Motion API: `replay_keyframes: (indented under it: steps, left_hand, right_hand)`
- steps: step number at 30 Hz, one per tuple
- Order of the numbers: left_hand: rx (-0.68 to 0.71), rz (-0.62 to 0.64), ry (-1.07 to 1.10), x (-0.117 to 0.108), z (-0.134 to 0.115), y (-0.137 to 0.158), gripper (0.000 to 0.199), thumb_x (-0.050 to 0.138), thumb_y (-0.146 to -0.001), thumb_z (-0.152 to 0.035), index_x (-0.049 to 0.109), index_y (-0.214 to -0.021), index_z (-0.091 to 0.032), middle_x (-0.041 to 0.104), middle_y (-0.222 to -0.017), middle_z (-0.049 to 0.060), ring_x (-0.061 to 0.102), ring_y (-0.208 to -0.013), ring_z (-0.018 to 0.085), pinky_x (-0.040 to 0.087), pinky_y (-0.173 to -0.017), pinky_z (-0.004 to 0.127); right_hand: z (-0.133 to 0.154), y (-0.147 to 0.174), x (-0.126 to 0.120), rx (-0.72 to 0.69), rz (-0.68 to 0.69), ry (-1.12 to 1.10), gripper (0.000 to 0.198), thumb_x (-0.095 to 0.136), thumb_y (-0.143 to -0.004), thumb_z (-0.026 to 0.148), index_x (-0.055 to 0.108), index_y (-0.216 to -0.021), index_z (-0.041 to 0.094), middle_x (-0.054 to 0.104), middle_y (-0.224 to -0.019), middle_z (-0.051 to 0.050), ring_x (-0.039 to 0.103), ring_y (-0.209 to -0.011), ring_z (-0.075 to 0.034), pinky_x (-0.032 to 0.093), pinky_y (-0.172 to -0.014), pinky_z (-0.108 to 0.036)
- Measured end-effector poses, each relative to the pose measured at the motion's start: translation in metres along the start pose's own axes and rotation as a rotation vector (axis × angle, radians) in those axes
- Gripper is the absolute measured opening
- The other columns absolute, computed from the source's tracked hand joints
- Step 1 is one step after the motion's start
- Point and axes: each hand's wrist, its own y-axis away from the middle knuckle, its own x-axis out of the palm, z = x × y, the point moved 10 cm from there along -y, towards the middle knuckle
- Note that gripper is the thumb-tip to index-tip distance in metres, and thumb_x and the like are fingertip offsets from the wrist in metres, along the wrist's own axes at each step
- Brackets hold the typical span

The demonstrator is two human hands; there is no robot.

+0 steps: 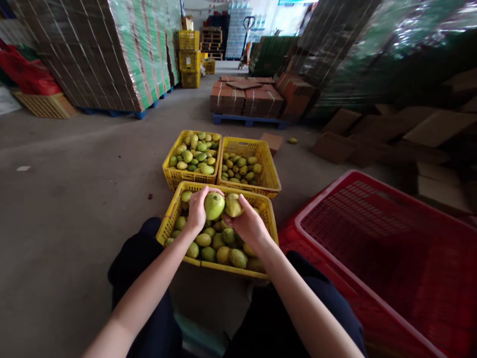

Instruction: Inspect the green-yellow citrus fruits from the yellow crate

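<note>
My left hand (197, 210) is closed round the side of a smooth, light-green oval fruit (214, 206) with a dark stem spot. In my right hand (249, 222) is a yellower, slightly ridged fruit (233, 205), gripped with the thumb on its right side. Both fruits are held side by side above a yellow plastic crate (228, 271), which stands between my knees with many green and yellow fruits (218, 240) inside. Their exact kind is not certain. Part of the crate's far side is hidden behind my hands.
Beyond stand two more yellow crates, a fuller left one (173, 176) and a right one (274, 174) with fewer fruits. A large red basket (335, 243) is at my right. Bundled cardboard (263, 102) lies on a blue pallet ahead; wrapped stacks (141, 54) rise at left.
</note>
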Motion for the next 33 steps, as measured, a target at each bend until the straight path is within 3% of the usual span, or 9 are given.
replay_keyframes:
  steps: [4, 7, 12, 17, 25, 33]
  left_hand:
    - [-0.127, -0.127, 0.183, -0.014, 0.02, -0.007, 0.041, 0.048, -0.086, -0.051, 0.07, -0.068, -0.02, 0.072, -0.068, 0.004, 0.069, -0.067, 0.02, 0.055, -0.068, 0.031]
    - [-0.164, -0.195, 0.202, -0.022, 0.022, -0.009, 0.042, 0.049, -0.082, -0.054, 0.068, -0.068, -0.019, 0.072, -0.067, 0.004, 0.07, -0.066, 0.02, 0.055, -0.064, 0.029]
    - [-0.117, -0.213, 0.176, -0.025, 0.015, -0.008, 0.039, 0.049, -0.081, -0.05, 0.067, -0.065, -0.019, 0.072, -0.068, 0.005, 0.071, -0.069, 0.02, 0.055, -0.066, 0.029]
    - [-0.111, -0.213, 0.146, -0.026, 0.015, -0.007, 0.039, 0.047, -0.082, -0.048, 0.067, -0.066, -0.019, 0.073, -0.068, 0.005, 0.071, -0.068, 0.02, 0.055, -0.066, 0.03]
    - [-0.09, -0.215, 0.099, -0.027, 0.011, -0.008, 0.04, 0.046, -0.083, -0.047, 0.068, -0.065, -0.019, 0.073, -0.068, 0.005, 0.07, -0.069, 0.02, 0.053, -0.066, 0.029]
    - [0.016, -0.195, -0.02, -0.026, -0.004, -0.005, 0.045, 0.046, -0.088, -0.049, 0.071, -0.066, -0.019, 0.074, -0.073, 0.006, 0.07, -0.075, 0.021, 0.054, -0.074, 0.031]
  right_hand:
    - [0.041, 0.006, -0.01, -0.33, -0.129, 0.293, 0.059, 0.091, -0.06, 0.042, 0.056, -0.107, 0.03, 0.062, -0.099, 0.003, 0.059, -0.079, -0.015, 0.051, -0.068, -0.028]
    - [0.051, 0.008, -0.01, -0.442, -0.132, 0.469, 0.061, 0.094, -0.054, 0.038, 0.059, -0.103, 0.029, 0.063, -0.105, 0.001, 0.061, -0.089, -0.018, 0.054, -0.077, -0.031]
    - [0.034, 0.003, -0.002, -0.452, -0.054, 0.6, 0.052, 0.089, -0.063, 0.038, 0.063, -0.107, 0.028, 0.068, -0.107, -0.003, 0.062, -0.094, -0.022, 0.054, -0.085, -0.037]
    - [0.021, 0.002, -0.004, -0.467, -0.064, 0.597, 0.051, 0.088, -0.066, 0.037, 0.065, -0.11, 0.028, 0.069, -0.105, -0.002, 0.063, -0.093, -0.021, 0.053, -0.088, -0.038]
    - [0.023, 0.002, -0.006, -0.469, -0.079, 0.609, 0.051, 0.087, -0.067, 0.034, 0.069, -0.115, 0.027, 0.071, -0.113, -0.004, 0.064, -0.099, -0.023, 0.053, -0.091, -0.039]
    - [0.023, 0.002, -0.009, -0.514, -0.094, 0.658, 0.051, 0.085, -0.07, 0.032, 0.07, -0.119, 0.029, 0.07, -0.121, -0.006, 0.063, -0.106, -0.025, 0.054, -0.092, -0.041]
